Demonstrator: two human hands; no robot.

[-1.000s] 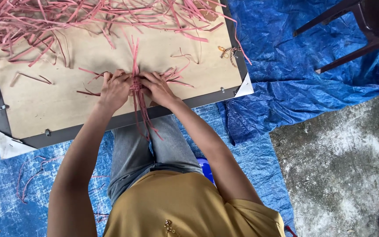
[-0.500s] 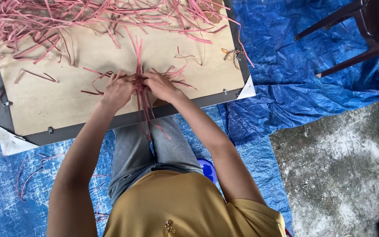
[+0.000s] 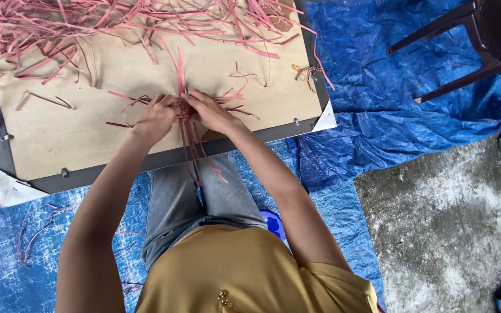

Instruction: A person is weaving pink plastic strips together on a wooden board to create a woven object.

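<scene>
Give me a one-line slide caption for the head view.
Both hands, left hand and right hand, pinch a bundle of pink strips on a wooden board over blue tarp.

No packages, labels, signs, screens visible

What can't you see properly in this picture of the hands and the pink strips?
- Head view: the middle of the pink strip bundle is hidden under the left hand and right hand, so how the strips cross cannot be told.
- The strip pile at the back of the wooden board is cut off by the top edge.
- The dark chair is cut off at the top right corner.
- The small object near the board's right edge is too small to identify.
</scene>
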